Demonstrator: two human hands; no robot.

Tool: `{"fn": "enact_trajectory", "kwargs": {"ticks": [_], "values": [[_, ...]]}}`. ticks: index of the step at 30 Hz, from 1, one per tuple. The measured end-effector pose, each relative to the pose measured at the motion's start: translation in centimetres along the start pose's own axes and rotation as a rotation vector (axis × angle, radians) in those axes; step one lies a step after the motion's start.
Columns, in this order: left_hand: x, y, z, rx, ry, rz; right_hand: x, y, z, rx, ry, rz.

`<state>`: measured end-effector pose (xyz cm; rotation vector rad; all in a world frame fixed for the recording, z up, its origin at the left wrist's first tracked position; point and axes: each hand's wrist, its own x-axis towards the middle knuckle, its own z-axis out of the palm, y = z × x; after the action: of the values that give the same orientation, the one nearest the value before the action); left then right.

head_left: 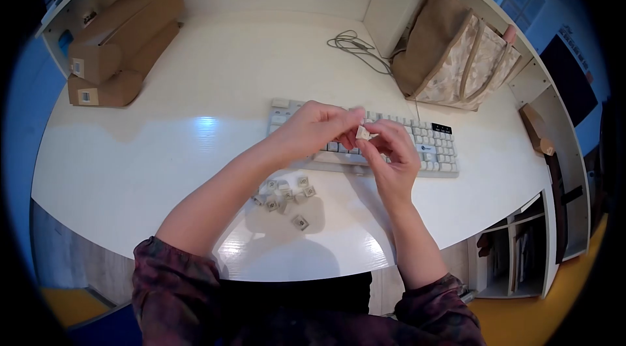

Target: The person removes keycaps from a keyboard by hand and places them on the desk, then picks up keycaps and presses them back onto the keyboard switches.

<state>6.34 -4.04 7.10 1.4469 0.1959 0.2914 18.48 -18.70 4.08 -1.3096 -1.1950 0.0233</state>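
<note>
A white keycap is pinched between the thumb and fingers of my right hand, held just above the keyboard. My left hand is closed beside it, fingertips close against the keycap's left side; whether they hold something of their own is hidden. The keyboard has white and grey keys, and my hands cover its middle. Between my forearms, several loose keycaps lie scattered in front of the keyboard, and one more keycap sits nearer to me.
Brown cardboard packaging stands at the back left of the white desk. A brown patterned bag leans at the back right, with a coiled cable beside it. Open shelves are below on the right.
</note>
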Motion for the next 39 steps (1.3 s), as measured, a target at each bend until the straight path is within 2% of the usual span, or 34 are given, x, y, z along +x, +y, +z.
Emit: {"fn": "enact_trajectory", "kwargs": {"ticks": [4, 11, 16, 19, 22, 33, 36, 39], "values": [[-0.2, -0.1, -0.2, -0.018, 0.043, -0.024, 0.2, -0.1, 0.1, -0.056, 0.016, -0.035], [-1.5, -1.3, 0.1, 0.030, 0.119, 0.036, 0.1, -0.4, 0.2, -0.064, 0.025, -0.018], [-2.8, -1.5, 0.5, -0.012, 0.212, 0.090, 0.0, -0.7, 0.3, -0.102, -0.003, -0.087], [-3.0, -1.2, 0.8, 0.093, 0.225, 0.142, -0.1, -0.5, 0.5, -0.127, -0.025, -0.112], [-3.0, -1.2, 1.2, 0.033, 0.223, 0.159, -0.1, -0.4, 0.6, -0.143, -0.031, -0.115], [-3.2, -1.5, 0.8, 0.042, 0.204, 0.103, -0.1, -0.7, 0.7, -0.149, -0.071, -0.086], [-3.2, -1.5, 0.7, 0.044, 0.213, 0.092, -0.1, -1.0, 0.8, -0.022, -0.107, 0.002], [-3.3, -1.5, 0.5, 0.035, 0.230, 0.086, 0.2, -1.7, 0.4, 0.284, -0.056, 0.304]]}}
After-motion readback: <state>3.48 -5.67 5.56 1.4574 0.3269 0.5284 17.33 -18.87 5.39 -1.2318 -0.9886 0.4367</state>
